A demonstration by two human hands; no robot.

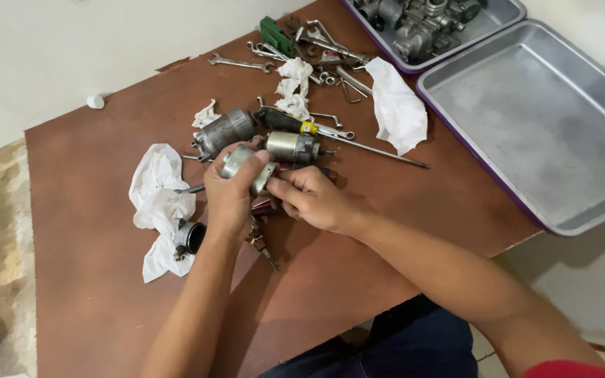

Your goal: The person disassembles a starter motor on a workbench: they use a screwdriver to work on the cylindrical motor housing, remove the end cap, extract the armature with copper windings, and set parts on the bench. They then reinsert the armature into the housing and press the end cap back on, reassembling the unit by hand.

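Two hands meet mid-board: left hand [229, 196] grips a small metal housing [241, 162], right hand [311, 198] pinches its bracket [262, 178] from the right.

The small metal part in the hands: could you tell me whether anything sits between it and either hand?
Nothing visible does: the left hand and right hand both grip the small metal part directly above the brown board.

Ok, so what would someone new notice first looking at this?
Both hands, the left hand and right hand, meet mid-board around a small metal part. Behind them lie grey motor cylinders, white rags and scattered wrenches. At the right edge sits a big empty metal tray.
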